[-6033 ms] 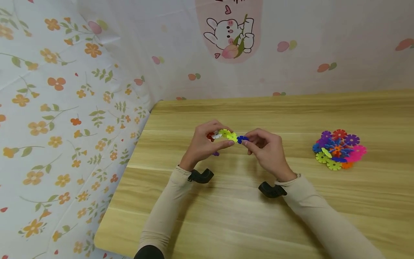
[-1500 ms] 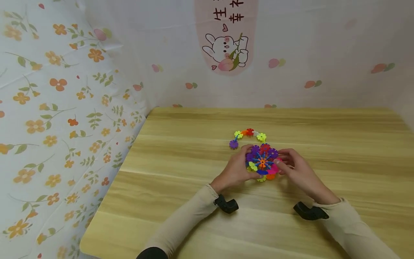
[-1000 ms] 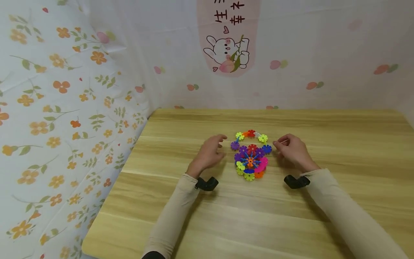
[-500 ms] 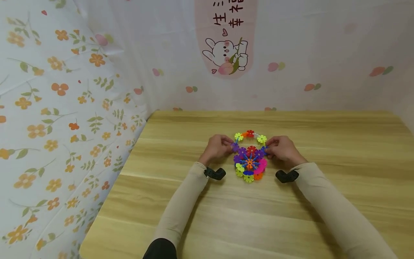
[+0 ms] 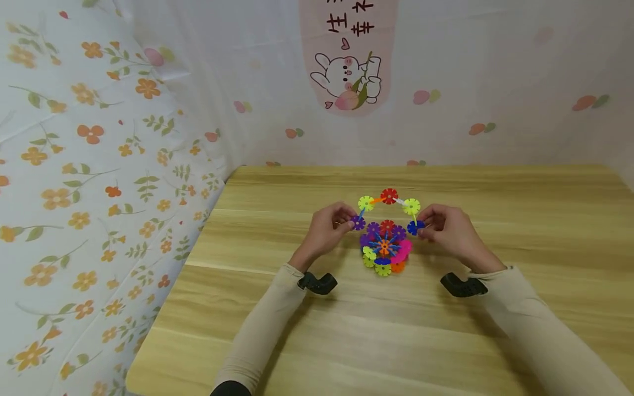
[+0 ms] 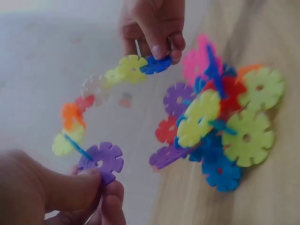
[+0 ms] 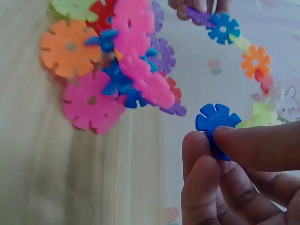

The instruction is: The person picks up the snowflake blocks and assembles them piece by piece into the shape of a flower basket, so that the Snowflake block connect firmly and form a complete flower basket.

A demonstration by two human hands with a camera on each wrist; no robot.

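Observation:
An arched chain of interlocking plastic snowflake discs [image 5: 389, 196] is held up between both hands. My left hand [image 5: 327, 228] pinches the purple disc [image 6: 104, 159] at one end between thumb and fingers. At the other end, the dark blue disc [image 7: 216, 126] is pinched by my right hand [image 5: 452, 231]. Yellow, orange, red and white discs link the two ends. Just below the arch, on the table, stands a built cluster of the same discs [image 5: 384, 247] in purple, blue, pink, orange and yellow. Neither hand appears to touch that cluster.
Wood-grain table [image 5: 346, 341] lies under everything. Behind it hangs a white cloth [image 5: 277, 71] with a rabbit print, and a flowered cloth [image 5: 99, 220] covers the left side. A black wrist mount [image 5: 317, 283] sits on each sleeve.
The cluster has come from the right side to the middle. Both hands let it go, then took the chain by its two ends; the arch is now raised and spread wider.

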